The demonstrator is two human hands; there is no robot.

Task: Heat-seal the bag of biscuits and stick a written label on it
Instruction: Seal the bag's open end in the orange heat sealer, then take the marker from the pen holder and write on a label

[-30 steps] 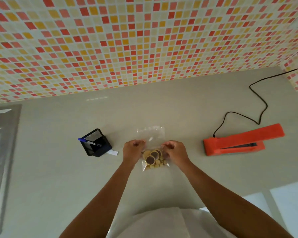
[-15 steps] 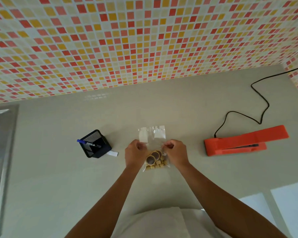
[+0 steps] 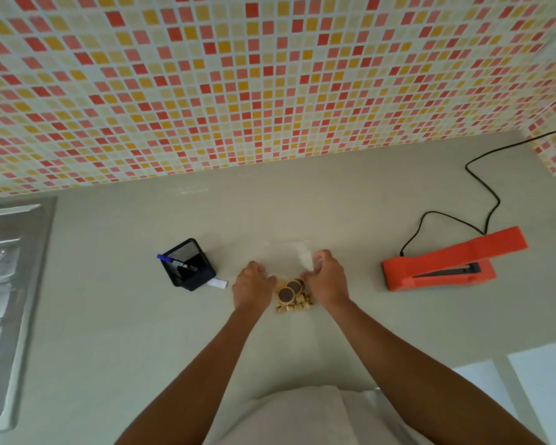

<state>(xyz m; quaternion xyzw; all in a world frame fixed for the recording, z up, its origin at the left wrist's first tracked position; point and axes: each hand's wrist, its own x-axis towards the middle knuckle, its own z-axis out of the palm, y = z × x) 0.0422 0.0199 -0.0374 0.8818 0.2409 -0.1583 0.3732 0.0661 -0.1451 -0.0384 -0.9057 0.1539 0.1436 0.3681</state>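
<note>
The right hand has slid up the right edge of the clear plastic bag and pinches its blurred, crinkled film near the top. The left hand sits at the left edge, fingertips hidden under the knuckles, grip unclear. Round biscuits bunch between both hands on the matte counter.
</note>
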